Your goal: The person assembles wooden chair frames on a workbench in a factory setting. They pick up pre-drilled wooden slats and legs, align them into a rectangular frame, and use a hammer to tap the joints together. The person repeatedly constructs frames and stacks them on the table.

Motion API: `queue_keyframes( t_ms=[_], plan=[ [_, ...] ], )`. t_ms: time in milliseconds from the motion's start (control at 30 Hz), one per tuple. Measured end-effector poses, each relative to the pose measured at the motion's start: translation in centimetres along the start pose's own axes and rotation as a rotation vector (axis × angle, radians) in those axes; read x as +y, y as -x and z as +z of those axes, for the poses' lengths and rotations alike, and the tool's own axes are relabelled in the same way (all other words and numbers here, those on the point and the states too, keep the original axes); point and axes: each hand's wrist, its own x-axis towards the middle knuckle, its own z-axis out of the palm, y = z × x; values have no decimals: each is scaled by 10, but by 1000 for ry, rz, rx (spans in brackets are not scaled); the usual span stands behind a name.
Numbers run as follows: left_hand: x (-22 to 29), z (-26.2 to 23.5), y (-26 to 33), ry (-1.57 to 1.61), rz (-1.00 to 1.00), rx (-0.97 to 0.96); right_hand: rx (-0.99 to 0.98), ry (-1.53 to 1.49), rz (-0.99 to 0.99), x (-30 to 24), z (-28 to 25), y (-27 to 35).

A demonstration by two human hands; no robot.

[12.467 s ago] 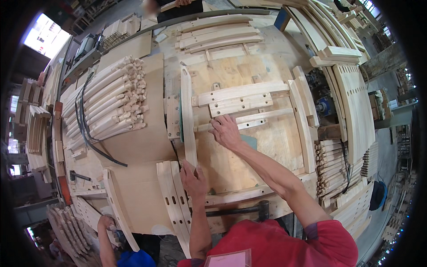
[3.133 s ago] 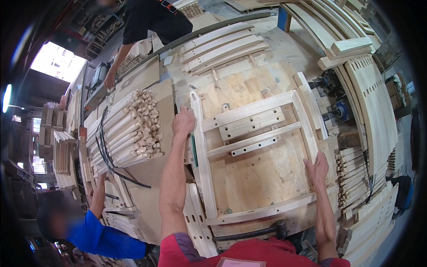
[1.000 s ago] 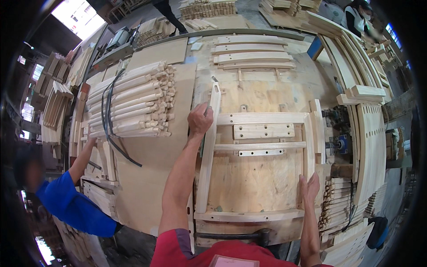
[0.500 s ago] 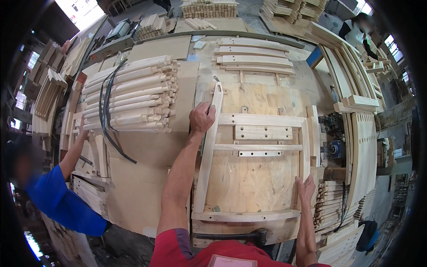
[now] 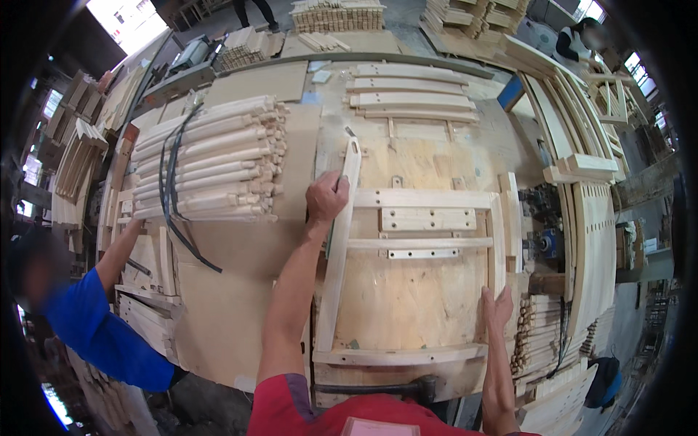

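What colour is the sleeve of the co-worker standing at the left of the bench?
Bright blue. The co-worker's sleeve shows best at the left edge of the head view.

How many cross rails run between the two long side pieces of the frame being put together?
3: one upper rail level with the left hand, a thin middle rail, and a curved bottom rail nearest the person. None looks hidden.

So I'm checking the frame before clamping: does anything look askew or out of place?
Nothing stands out. The wooden frame lies flat on the plywood bench, left hand on its left rail, right hand at its right rail.
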Motion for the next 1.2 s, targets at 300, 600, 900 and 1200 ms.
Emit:
queue_keyframes(
  t_ms=[300, 600, 900, 1200],
  plan=[
    [2, 3, 5, -94, -48, -7, -11, 50, 47, -9, 1, -1],
    [3, 7, 2, -152, -91, -27, -1, 175, 85, -8, 4, -1],
    [-1, 7, 3, -194, -72, -1, -32, 278, 67, -9, 5, 1],
    [5, 13, -1, -208, -131, -4, -102, 300, 74, -2, 6, -4]
  ],
)
